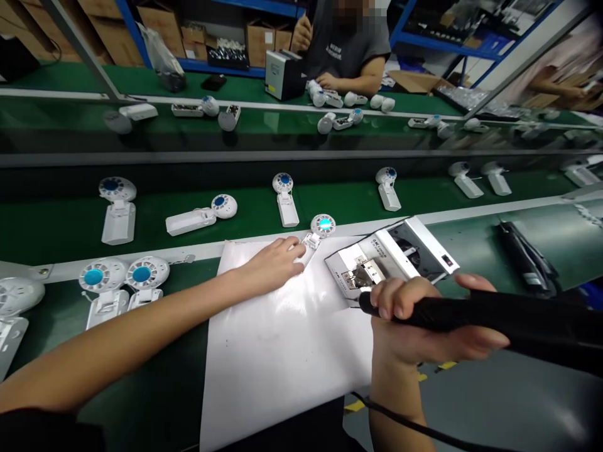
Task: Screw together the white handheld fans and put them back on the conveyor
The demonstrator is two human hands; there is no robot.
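My left hand (pixel 276 267) is closed on the handle of a small white handheld fan (pixel 323 226) with a blue centre, at the top edge of a white sheet (pixel 282 351). Its fingers cover most of the handle. In my right hand (pixel 424 320) is a black electric screwdriver (pixel 518 323), gripped along its body with its front end pointing left. Just beyond that hand stands a white and black screw feeder (pixel 389 257). The screwdriver's tip, close to the feeder's front, is too indistinct to make out.
Several similar fans lie along the green belt (pixel 334 201), and a pair (pixel 146 276) rests to my left. A second black power tool (pixel 525 257) lies on the right. Across the line, a person (pixel 348 50) sits behind a grey box (pixel 282 75). A cable (pixel 400 420) hangs below.
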